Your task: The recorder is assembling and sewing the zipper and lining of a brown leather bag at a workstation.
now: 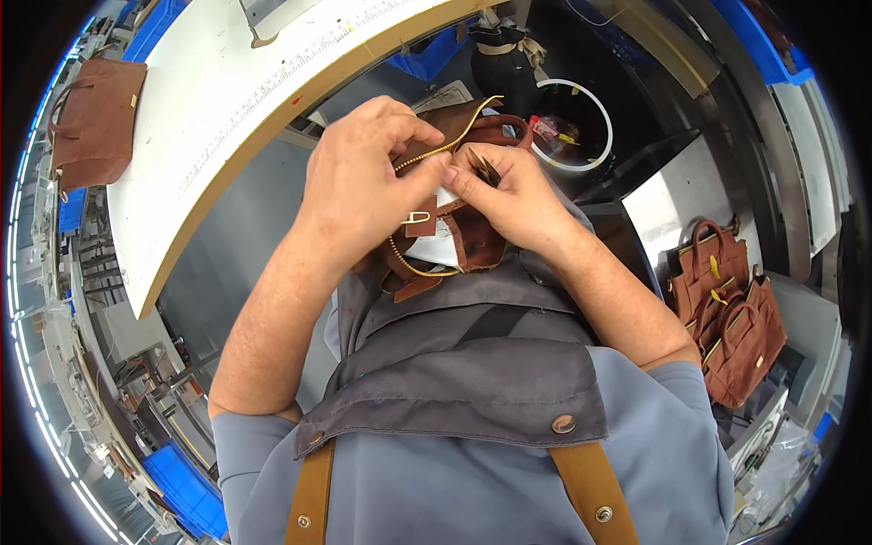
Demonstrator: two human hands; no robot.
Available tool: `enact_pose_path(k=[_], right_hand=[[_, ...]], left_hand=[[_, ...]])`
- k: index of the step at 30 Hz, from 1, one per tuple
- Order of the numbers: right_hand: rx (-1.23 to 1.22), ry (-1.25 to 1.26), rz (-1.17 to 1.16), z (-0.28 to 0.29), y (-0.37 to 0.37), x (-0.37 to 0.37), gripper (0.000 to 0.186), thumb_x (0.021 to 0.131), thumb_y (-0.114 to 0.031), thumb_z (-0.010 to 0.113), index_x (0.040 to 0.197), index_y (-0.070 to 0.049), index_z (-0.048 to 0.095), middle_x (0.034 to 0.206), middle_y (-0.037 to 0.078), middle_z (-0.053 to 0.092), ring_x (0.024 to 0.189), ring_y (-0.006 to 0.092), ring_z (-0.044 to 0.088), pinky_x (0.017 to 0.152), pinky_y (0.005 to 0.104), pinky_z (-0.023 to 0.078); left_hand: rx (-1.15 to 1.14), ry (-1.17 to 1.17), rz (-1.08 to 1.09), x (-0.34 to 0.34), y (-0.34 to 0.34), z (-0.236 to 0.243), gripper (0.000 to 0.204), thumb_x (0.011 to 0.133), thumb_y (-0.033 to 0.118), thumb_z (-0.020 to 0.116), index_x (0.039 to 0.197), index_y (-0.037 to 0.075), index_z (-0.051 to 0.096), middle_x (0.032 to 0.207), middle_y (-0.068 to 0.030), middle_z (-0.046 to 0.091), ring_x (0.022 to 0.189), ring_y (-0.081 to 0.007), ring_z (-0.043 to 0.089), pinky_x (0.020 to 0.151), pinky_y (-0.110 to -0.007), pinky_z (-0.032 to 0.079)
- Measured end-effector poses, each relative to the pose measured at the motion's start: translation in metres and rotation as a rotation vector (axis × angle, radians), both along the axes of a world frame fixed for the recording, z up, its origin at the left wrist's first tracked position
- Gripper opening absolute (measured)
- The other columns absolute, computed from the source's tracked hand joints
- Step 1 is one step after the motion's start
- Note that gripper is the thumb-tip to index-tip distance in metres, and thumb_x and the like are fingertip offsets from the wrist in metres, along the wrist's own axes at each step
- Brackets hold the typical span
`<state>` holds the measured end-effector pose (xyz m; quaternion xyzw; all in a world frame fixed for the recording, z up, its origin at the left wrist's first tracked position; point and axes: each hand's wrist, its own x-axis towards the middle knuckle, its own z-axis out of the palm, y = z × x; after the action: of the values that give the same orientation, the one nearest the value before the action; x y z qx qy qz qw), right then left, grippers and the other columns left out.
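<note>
A brown leather handbag (477,243) lies open on my lap, its gold-toothed zipper (420,160) curving along the mouth. White material (436,249) shows inside, and a zip pull (417,218) hangs by a brown leather tab. My left hand (363,177) is closed, its thumb and fingers pinching the bag's zipper edge. Close beside it, my right hand (516,193) is closed around small dark snips (488,169), pointed blades showing above the thumb. Both thumbs meet at the zipper; the exact spot between them is hidden. The bag's handle (510,124) rises behind my right hand.
A white worktable (218,100) with ruler markings curves across the left and front. Another brown handbag (98,123) sits on its far left. Several brown bags (722,309) stand at my right. A white-rimmed bin (607,136) holding scraps is ahead right. Blue crates (186,490) stand around.
</note>
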<state>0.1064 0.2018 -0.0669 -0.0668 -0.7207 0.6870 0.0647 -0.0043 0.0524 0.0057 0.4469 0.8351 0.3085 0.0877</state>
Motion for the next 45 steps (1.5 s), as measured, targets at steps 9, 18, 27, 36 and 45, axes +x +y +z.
enact_pose_path(k=[9, 18, 27, 36, 45], right_hand=[[0.085, 0.03, -0.005, 0.001, 0.001, 0.012, 0.034, 0.096, -0.021, 0.065, 0.071, 0.0, 0.054, 0.067, 0.003, 0.053, 0.063, 0.0093, 0.047, 0.056, 0.0309, 0.038], [0.276, 0.042, 0.241, 0.009, 0.011, 0.032, 0.032, 0.088, -0.017, 0.069, 0.065, 0.0, 0.054, 0.059, 0.009, 0.053, 0.053, 0.0186, 0.05, 0.052, 0.0329, 0.039], [0.554, 0.032, -0.016, 0.025, 0.004, -0.025, 0.027, 0.076, -0.028, 0.072, 0.067, -0.004, 0.064, 0.062, 0.013, 0.063, 0.062, 0.0325, 0.064, 0.059, 0.0437, 0.05], [0.987, 0.311, 0.01, 0.006, 0.051, 0.015, 0.017, 0.081, -0.021, 0.07, 0.072, -0.008, 0.064, 0.072, 0.009, 0.064, 0.071, 0.0331, 0.065, 0.06, 0.0429, 0.048], [0.812, 0.322, -0.054, 0.031, 0.035, 0.03, 0.012, 0.073, -0.015, 0.074, 0.071, -0.007, 0.065, 0.07, 0.008, 0.065, 0.063, 0.0305, 0.065, 0.054, 0.0395, 0.048]], left_hand=[[-0.06, 0.263, -0.043, -0.006, -0.005, -0.004, 0.01, 0.079, 0.011, 0.075, 0.08, 0.003, 0.071, 0.074, -0.0062, 0.068, 0.069, -0.0226, 0.064, 0.067, -0.036, 0.046], [0.034, 0.301, 0.26, 0.003, -0.042, 0.002, 0.007, 0.079, 0.011, 0.076, 0.078, 0.007, 0.07, 0.071, -0.0022, 0.066, 0.068, -0.0186, 0.062, 0.081, -0.034, 0.04], [0.03, 0.25, 0.091, 0.036, -0.042, 0.03, 0.009, 0.083, 0.013, 0.073, 0.078, 0.009, 0.067, 0.073, 0.0004, 0.061, 0.073, -0.016, 0.059, 0.095, -0.038, 0.031], [0.333, 0.066, 0.574, -0.011, -0.101, 0.026, 0.014, 0.089, 0.008, 0.07, 0.078, 0.001, 0.066, 0.073, -0.0017, 0.065, 0.069, -0.0095, 0.059, 0.065, -0.027, 0.046], [0.052, 0.045, 0.293, -0.002, -0.09, 0.004, 0.017, 0.077, 0.011, 0.076, 0.09, 0.003, 0.069, 0.092, -0.0099, 0.07, 0.083, -0.0212, 0.068, 0.079, -0.033, 0.051]])
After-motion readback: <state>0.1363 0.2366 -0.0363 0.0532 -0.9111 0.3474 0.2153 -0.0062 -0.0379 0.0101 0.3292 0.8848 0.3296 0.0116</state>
